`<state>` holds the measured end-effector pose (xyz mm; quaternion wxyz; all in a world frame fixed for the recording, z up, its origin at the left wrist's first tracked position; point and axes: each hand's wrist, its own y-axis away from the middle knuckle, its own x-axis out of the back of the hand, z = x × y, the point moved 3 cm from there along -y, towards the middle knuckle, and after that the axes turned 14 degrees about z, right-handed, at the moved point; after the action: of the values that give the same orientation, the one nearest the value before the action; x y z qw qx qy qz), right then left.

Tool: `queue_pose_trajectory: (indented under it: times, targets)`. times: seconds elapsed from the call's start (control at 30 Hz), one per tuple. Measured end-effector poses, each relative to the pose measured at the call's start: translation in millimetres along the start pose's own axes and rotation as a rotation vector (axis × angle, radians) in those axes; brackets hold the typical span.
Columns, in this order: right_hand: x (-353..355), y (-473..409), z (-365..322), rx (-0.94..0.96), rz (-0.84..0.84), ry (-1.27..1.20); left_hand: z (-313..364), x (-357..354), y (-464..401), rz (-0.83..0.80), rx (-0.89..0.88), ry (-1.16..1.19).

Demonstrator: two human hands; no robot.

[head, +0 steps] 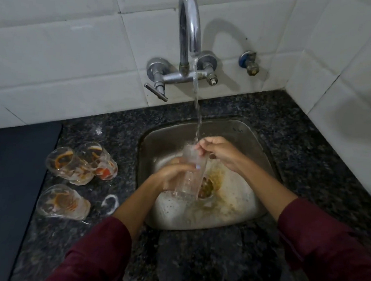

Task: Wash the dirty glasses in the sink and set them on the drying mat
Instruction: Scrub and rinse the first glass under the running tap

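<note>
My left hand (173, 174) grips a tall clear glass (191, 180) around its middle, holding it over the steel sink (156, 142). Water from the tap (189, 31) runs onto the glass's rim. My right hand (219, 152) pinches that rim, fingers at the mouth of the glass. Three dirty glasses with orange-brown residue stand on the counter left of the sink: one (63, 160) at the back left, one (99, 159) beside it, one (62, 202) nearer to me. A dark drying mat (8, 182) lies at the far left.
Brown residue surrounds the sink's drain (207, 185). The tap lever (156, 91) sticks out at the left of the tap, and a wall valve (249, 62) sits to the right. Speckled granite counter (204, 262) rings the sink; tiled walls close the back and right.
</note>
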<state>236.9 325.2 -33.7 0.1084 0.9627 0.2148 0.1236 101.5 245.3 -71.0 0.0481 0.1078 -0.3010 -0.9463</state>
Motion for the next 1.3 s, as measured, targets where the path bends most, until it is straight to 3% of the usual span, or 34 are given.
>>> queue_pose_trajectory:
  times: [0.13,0.3,0.5,0.57,0.63,0.7,0.77,0.83,0.97,1.07,1.1,1.17,1.23,1.3]
  targets:
    - [1.3,5.3,-34.7,0.324,-0.059,0.189,17.0,5.1,-6.4,0.109,-0.32,-0.244]
    - [-2.0,8.9,-56.1,0.541,0.117,0.607,48.2,7.6,-10.8,0.173,-0.489,-0.297]
    - [-8.7,-6.2,-69.8,0.157,0.251,0.556,57.9,-19.7,-4.9,0.682,-0.733,-0.926]
    - [-6.2,-3.4,-68.9,0.167,0.263,0.481,60.0,-15.7,-7.6,0.577,-0.742,-0.916]
    - [0.6,0.1,-62.4,0.3,0.26,0.368,70.9,1.2,-9.7,0.288,-0.587,-0.652]
    - [2.6,5.6,-53.2,0.381,0.135,0.211,72.7,14.1,-8.3,0.025,-0.377,-0.385]
    - [-0.3,7.7,-51.1,0.39,0.057,0.174,68.7,12.8,-6.8,-0.074,-0.288,-0.31]
    - [-2.8,3.6,-50.1,0.355,0.061,0.171,65.8,8.7,-8.1,0.022,-0.341,-0.383]
    - [-10.6,-5.6,-50.9,0.179,0.19,0.234,66.8,-8.4,1.3,0.479,-0.553,-1.017]
    - [-14.1,-5.2,-60.1,0.113,0.288,0.273,65.5,-24.9,12.2,0.672,-0.726,-1.224]
    - [-12.4,-3.7,-61.7,0.156,0.306,0.297,67.8,-22.4,11.3,0.647,-0.742,-1.202]
    - [-5.6,-0.3,-60.7,0.274,0.279,0.254,81.6,-10.3,11.0,0.428,-0.679,-0.97]
    - [-0.6,6.2,-57.8,0.351,0.142,0.123,90.2,2.3,12.5,0.1,-0.478,-0.602]
    - [-1.6,9.6,-56.2,0.349,0.016,0.079,87.4,7.6,8.0,-0.064,-0.38,-0.454]
